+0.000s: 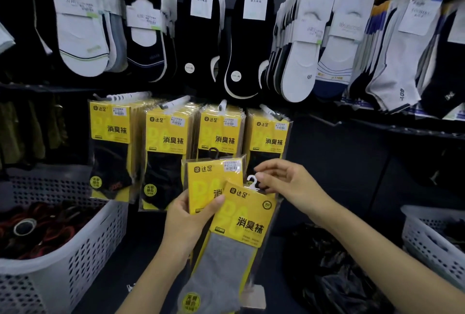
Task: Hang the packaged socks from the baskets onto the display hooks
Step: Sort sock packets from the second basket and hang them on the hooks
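The left hand point(187, 220) grips two yellow sock packs point(245, 215), fanned just below the display hooks point(176, 102); the right hand point(286, 182) pinches the near pack's white hanger point(253, 182), I'd guess to steer it onto a hook; the left basket point(75, 263) holds dark and red bundles; the right basket point(427, 240) holds something dark

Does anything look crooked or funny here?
Only the grey-sock packet leans sideways. The left hand grips it with a second packet, and the right hand pinches its white hook. The hung yellow packets hang fairly straight.
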Available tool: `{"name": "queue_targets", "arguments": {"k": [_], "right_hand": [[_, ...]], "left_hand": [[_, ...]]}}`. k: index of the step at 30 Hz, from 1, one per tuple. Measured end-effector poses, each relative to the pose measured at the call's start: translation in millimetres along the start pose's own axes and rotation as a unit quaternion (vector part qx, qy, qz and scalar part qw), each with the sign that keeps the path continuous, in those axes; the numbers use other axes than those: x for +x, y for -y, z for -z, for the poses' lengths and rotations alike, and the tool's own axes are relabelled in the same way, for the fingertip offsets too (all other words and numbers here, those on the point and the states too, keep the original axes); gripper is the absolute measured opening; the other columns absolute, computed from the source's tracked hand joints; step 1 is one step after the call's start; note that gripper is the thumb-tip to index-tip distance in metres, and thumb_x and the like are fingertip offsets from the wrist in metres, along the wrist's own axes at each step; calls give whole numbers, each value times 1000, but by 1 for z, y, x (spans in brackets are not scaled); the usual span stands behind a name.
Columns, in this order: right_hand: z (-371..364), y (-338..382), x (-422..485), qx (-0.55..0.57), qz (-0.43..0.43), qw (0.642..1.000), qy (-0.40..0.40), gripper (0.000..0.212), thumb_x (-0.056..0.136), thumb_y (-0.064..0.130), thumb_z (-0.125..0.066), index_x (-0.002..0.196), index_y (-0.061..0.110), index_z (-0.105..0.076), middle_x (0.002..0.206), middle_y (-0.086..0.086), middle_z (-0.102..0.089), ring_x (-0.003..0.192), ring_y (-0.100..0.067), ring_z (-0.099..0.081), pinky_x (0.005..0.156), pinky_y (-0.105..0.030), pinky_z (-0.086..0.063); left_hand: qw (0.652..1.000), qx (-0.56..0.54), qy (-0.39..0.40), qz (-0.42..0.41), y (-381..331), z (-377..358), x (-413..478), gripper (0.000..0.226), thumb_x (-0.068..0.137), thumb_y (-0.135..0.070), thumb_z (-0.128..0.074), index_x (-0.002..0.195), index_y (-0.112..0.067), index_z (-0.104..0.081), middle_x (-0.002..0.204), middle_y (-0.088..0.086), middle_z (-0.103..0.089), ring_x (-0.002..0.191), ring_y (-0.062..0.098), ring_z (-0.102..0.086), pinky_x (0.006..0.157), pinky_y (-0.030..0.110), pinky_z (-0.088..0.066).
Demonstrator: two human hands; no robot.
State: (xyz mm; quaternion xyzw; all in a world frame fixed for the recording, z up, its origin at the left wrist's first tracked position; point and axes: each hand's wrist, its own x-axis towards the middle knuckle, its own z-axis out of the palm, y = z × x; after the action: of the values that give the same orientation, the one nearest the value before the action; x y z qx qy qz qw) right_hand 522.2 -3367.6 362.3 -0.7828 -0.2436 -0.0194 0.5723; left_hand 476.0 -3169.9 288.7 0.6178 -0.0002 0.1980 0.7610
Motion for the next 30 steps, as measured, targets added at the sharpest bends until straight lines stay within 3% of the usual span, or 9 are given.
{"name": "queue_targets", "arguments": {"k": [4,7,13,20,22,25,27,30], "right_hand": [[1,7,3,-48,20,999,16,3,82,17,-72,84,19,-72,79,4,-73,71,-4,-66,60,-11,-49],[-1,10,3,-50,29,998,7,6,81,15,-74,80,21,-73,77,3,-74,71,-5,-67,64,-13,-52],[-18,-2,-2,24,41,996,-73,6,81,12,-73,80,18,-74,78,-4,-74,69,-7,-68,61,-14,-52],[-16,-8,-9,88,30,992,-85,5,81,14,-73,85,16,-74,81,-6,-74,72,-8,-70,61,-15,-53],[-16,-12,-11,118,3,990,-78,16,79,20,-73,94,16,-70,87,-3,-75,77,-9,-71,61,-15,-52],[-15,-24,-17,120,-77,990,-17,40,72,33,-74,106,13,-66,98,-4,-75,91,-16,-72,77,-26,-57],[-13,-32,-22,133,-103,986,-3,43,72,31,-74,106,5,-67,97,-9,-75,92,-21,-72,81,-29,-58],[-2,-35,-15,200,-94,969,-107,32,76,24,-71,102,5,-69,93,-9,-76,82,-18,-73,68,-24,-58]], "left_hand": [[1000,3,6,1,-1,-1,-1,35,58,-31,-80,89,-22,-68,81,-9,-75,72,8,-72,52,14,-52],[1000,-5,9,10,-1,-3,-2,34,58,-31,-80,89,-23,-67,81,-10,-75,72,8,-72,51,14,-52],[1000,-8,5,8,-2,-1,-4,35,59,-32,-78,91,-22,-67,82,-12,-75,74,5,-71,52,12,-51],[999,-32,-3,11,-1,-1,-3,34,61,-31,-77,92,-21,-68,85,-8,-75,75,6,-71,53,11,-51],[999,-45,-14,15,0,-2,-2,35,61,-33,-77,93,-20,-68,86,-7,-75,76,6,-71,53,11,-51],[998,-52,-28,14,2,-1,0,38,62,-35,-77,96,-19,-68,88,-7,-75,78,6,-71,54,10,-51],[999,-43,-28,10,3,-2,0,35,64,-38,-74,95,-22,-68,87,-11,-75,78,2,-70,54,9,-50],[999,-17,-36,-8,2,0,2,27,71,-45,-65,94,-31,-68,87,-23,-72,81,-10,-66,57,1,-45]]}}
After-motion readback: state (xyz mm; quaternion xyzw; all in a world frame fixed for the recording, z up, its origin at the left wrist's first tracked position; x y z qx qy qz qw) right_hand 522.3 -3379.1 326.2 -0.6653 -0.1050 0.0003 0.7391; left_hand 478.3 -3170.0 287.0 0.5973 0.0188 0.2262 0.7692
